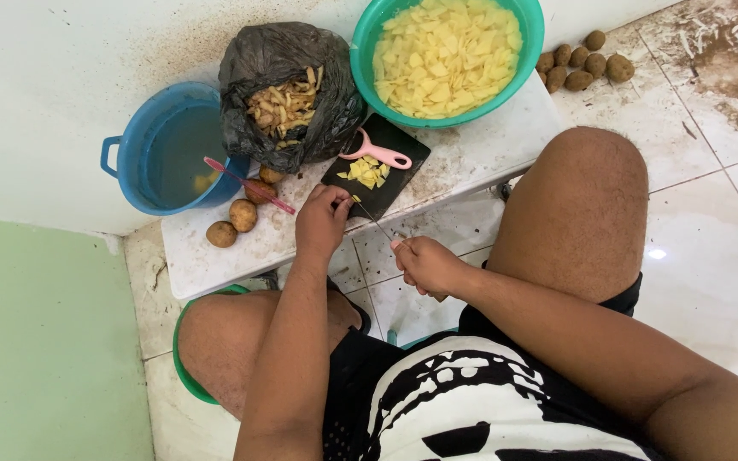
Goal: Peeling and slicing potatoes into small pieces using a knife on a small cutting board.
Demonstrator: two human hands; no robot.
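Seated before a black cutting board (377, 166), a person's left hand (321, 220) pinches a potato piece (355, 199) at its near edge, the right hand (425, 264) gripping a knife (377, 224) whose blade could nick those curled fingertips.

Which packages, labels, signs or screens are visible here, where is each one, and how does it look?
Black plastic bag: on the white board between the blue pot and the green bowl; crumpled, open at the top, holding pale peelings.
Shirt print: on the person's black shirt at the bottom of the picture; a white graphic.
No labels, signs or screens are in view.
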